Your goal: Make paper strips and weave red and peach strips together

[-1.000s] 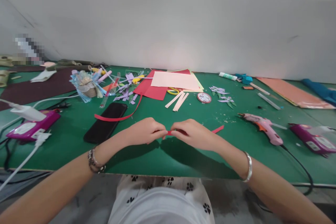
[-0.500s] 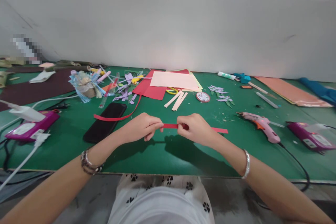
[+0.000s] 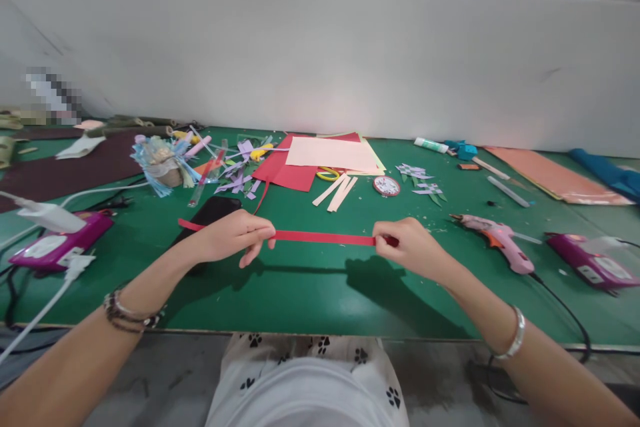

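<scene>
In the head view, the left hand [image 3: 243, 237] and the right hand [image 3: 407, 242] pinch a narrow, flat, bright red paper strip [image 3: 323, 237], held level above the green desk [image 3: 300, 307]. The left thumb and forefinger grip it while other fingers hang loose below; the right hand is curled about the opposite end.

Compared with half a second ago, the hands stand farther apart, more of the strip shows between them, and the tail beyond the right hand has gone from sight. The strip looks straight and fairly taut, so it is probably being drawn through the fingers to flatten it.

Its long edges run clear over bare green surface, with open room below as far as the desk's front edge. The left side is tighter: that hand partly covers a black flat phone [image 3: 220, 209] and a second, curved red paper strip [image 3: 190, 224]. Beyond the held strip lie narrow peach paper strips [image 3: 339, 192], well apart from it. A pink glue gun with an orange trigger [image 3: 495, 237] limits room past the right hand.
</scene>
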`<state>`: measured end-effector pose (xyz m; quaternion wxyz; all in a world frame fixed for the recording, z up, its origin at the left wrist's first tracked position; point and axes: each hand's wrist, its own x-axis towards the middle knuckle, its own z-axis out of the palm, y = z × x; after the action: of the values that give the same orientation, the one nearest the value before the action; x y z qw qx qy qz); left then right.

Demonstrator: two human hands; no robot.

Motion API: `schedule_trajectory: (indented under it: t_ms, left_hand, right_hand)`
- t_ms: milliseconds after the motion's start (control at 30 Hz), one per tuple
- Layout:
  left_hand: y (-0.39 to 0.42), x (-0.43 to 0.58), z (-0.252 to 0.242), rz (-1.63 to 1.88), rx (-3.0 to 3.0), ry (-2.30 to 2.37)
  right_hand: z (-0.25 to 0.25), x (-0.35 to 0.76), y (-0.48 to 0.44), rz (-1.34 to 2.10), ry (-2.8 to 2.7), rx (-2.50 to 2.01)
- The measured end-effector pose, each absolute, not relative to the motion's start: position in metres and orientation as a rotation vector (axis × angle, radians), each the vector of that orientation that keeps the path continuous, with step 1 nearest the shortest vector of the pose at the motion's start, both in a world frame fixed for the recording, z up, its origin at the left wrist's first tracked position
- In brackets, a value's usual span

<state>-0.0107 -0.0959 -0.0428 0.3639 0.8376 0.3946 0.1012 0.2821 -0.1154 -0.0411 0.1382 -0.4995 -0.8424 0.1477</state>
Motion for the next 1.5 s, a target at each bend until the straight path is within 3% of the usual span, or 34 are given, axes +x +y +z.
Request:
schedule_trajectory:
  t_ms: [200,433,567,733,833,1033,1300,1500]
  left_hand:
    - [-0.096,-0.024,-0.042,0.278,2.183,1.027]
    - [-0.093,-0.008,-0.05,0.17,2.169,1.031]
    - [-0.091,-0.016,-0.05,0.226,2.163,1.107]
    - [-0.092,-0.025,-0.05,0.251,2.152,1.139]
    - [-0.094,-0.013,-0.05,0.233,2.177,1.074]
    - [-0.098,-0.004,-0.048,0.222,2.238,0.977]
    - [-0.095,0.018,-0.059,0.302,2.834,1.221]
    - [-0.108,0.056,-0.074,0.464,3.174,1.181]
  right_hand:
    - [-0.045,0.307,-0.113,0.238,-2.46,-1.645]
    - [-0.05,0.313,-0.097,-0.568,-2.3,-2.131]
    - [-0.042,0.319,-0.096,-0.735,-2.224,-2.173]
    - [-0.044,0.329,-0.102,-0.417,-2.022,-2.154]
    - [-0.055,0.313,-0.105,-0.011,-2.074,-1.727]
    - [-0.068,0.273,-0.107,0.364,-2.502,-1.231]
    - [-0.068,0.247,-0.105,0.566,-2.563,-1.416]
    - [-0.064,0.238,-0.105,0.475,-2.644,-1.353]
